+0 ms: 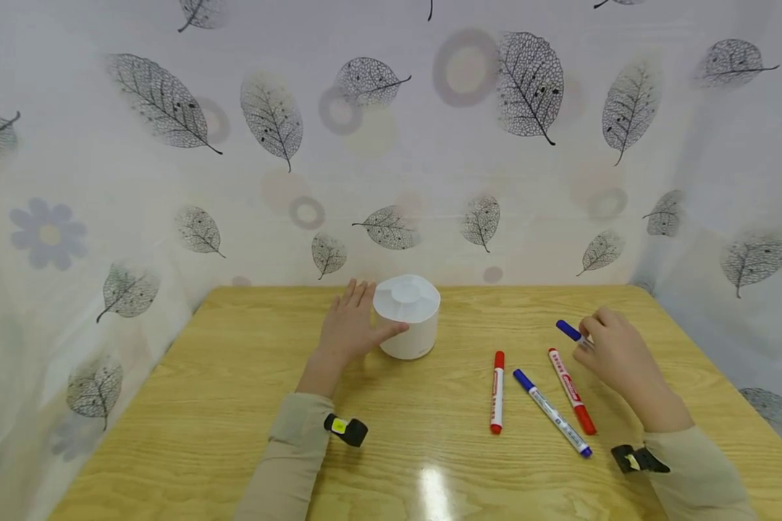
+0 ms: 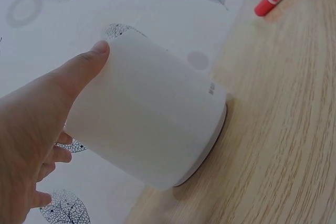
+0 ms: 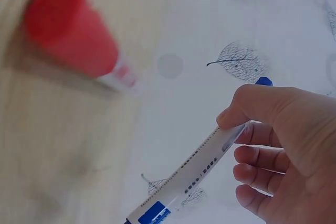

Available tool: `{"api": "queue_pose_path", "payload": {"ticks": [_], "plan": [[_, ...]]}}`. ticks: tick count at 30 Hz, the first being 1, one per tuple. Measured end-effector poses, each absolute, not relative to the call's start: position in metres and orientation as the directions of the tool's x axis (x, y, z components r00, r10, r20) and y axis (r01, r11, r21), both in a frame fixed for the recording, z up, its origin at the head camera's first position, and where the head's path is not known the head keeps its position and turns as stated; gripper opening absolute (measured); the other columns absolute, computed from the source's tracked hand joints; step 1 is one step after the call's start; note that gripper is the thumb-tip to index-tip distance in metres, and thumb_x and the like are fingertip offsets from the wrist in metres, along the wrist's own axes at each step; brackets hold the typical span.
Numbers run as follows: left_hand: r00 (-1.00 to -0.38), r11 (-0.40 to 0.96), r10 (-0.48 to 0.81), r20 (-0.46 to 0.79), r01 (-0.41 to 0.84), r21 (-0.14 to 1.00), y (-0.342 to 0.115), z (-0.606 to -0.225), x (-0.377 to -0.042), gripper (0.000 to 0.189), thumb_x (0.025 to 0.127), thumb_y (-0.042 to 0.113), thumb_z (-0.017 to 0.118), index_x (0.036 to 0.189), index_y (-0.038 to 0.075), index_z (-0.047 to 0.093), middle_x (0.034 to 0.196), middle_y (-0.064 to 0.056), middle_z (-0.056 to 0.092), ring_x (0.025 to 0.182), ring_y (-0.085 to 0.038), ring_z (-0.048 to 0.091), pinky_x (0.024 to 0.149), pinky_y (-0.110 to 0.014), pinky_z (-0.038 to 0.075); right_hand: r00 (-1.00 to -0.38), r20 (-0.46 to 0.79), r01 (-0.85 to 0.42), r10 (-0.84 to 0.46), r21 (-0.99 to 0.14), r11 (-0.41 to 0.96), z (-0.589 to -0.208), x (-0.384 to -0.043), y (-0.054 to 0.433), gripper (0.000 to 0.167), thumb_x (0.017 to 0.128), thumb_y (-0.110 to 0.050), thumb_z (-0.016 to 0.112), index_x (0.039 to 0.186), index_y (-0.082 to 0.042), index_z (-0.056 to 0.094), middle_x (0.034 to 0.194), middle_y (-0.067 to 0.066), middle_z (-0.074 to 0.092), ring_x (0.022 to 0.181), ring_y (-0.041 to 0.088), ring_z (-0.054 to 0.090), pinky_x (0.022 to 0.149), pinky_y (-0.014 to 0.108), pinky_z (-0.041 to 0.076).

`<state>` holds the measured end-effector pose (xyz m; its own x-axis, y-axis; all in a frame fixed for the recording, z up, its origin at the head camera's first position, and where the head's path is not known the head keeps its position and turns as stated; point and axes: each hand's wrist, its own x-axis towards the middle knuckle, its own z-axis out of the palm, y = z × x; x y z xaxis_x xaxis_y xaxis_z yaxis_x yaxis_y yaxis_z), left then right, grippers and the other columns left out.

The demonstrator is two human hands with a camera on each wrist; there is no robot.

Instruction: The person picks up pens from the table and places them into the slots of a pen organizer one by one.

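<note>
A white round desk organizer (image 1: pixel 409 339) with a divided top stands upright near the table's back edge. My left hand (image 1: pixel 350 327) is at its left side, the thumb laid across the front wall and the other fingers extended beside the rim. In the left wrist view, the thumb rests on the organizer (image 2: pixel 149 114) and the fingertips show beyond its side. On the right, my right hand (image 1: pixel 619 354) pinches a blue-capped whiteboard marker (image 1: pixel 568 331) between thumb and fingers. The right wrist view shows this marker (image 3: pixel 194 171) slanting down from the grip, its white barrel printed with text.
Between the hands lie a red marker (image 1: pixel 497 394), a blue marker (image 1: pixel 552 414) and another red marker (image 1: pixel 572 391) on the wooden table (image 1: pixel 234 362). A leaf-patterned curtain (image 1: pixel 391 145) rises behind the table and along its sides.
</note>
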<state>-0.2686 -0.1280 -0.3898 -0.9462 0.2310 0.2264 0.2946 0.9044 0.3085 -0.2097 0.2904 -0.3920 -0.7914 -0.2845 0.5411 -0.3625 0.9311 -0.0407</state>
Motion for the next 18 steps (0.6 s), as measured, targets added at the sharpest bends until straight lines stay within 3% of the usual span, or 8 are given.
{"api": "queue_pose_path", "payload": {"ticks": [14,18], "plan": [[-0.951,0.910,0.226,0.212,0.283,0.303,-0.128,-0.389,-0.270,0.107,0.077,0.080,0.053,0.155,0.012,0.025,0.161,-0.011,0.028,0.153,-0.029,0.012,0.124,-0.053,0.016,-0.677,0.647,-0.473,-0.352,-0.014,0.881,-0.359,-0.226,0.244,0.006,0.071,0.001,0.065,0.076,-0.001,0.062,0.081,0.013,0.055,0.070,0.027,0.050,0.060,0.038,0.042],[-0.950,0.907,0.228,0.211,0.286,0.310,-0.128,-0.389,-0.270,0.107,0.078,0.080,0.054,0.155,0.012,0.025,0.161,-0.011,0.028,0.153,-0.029,0.012,0.124,-0.053,0.015,-0.671,0.653,-0.484,-0.352,-0.026,0.875,-0.351,-0.229,0.228,0.007,0.072,0.002,0.066,0.077,-0.002,0.063,0.082,0.013,0.054,0.073,0.028,0.048,0.062,0.038,0.040]]}}
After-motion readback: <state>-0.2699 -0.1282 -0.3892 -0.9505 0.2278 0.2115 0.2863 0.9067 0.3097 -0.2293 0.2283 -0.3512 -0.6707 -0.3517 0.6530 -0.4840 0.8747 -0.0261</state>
